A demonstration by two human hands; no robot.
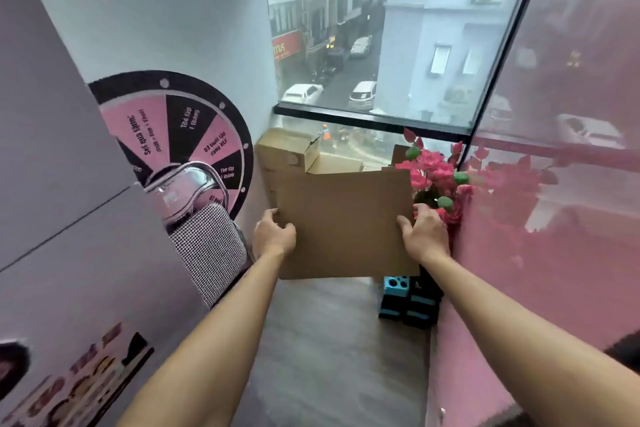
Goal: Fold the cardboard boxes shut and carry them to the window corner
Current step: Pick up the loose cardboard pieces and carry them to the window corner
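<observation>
I hold a plain brown cardboard box (346,222) in front of me, above the floor, its flat top face toward the camera. My left hand (273,236) grips its left edge, fingers curled round the side. My right hand (424,236) grips its right edge the same way. Beyond it, another cardboard box (287,149) with open flaps stands in the corner under the window (398,35).
A chair with a checked seat (207,250) and chrome back stands at the left wall. A pink and black prize wheel (173,128) leans behind it. Pink artificial flowers (436,173) and blue-black blocks (408,302) sit against the pink glass wall on the right. Grey floor runs between.
</observation>
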